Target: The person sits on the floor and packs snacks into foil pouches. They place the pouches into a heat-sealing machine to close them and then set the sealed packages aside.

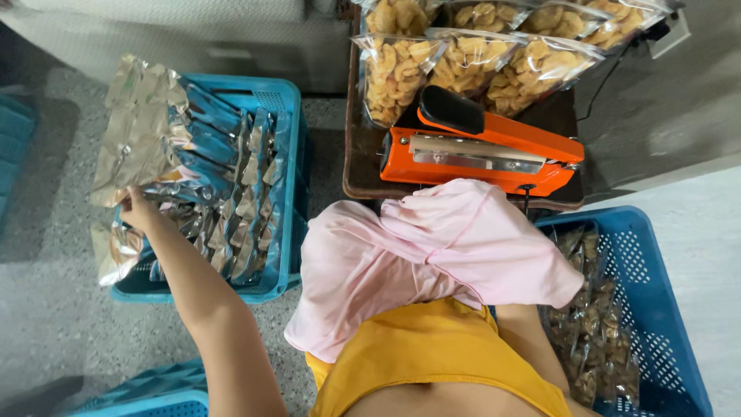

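The left hand (139, 208) reaches to nine o'clock, fingers pinched on a shiny foil bag (135, 150) lying over the blue crate (282, 96); the right hand is hidden under pink cloth (432, 247); an orange sealer (482, 150) sits at twelve o'clock.

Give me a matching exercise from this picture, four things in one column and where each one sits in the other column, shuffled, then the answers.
Things:
1. orange heat sealer
2. silver foil pouches
3. clear bags of fried snacks
4. pink cloth

Places:
A. on the lap, in front of the small table
B. in the blue crate by the left hand
C. on the small brown table, near edge
D. at the back of the table, behind the sealer

Pairs: 1-C, 2-B, 3-D, 4-A
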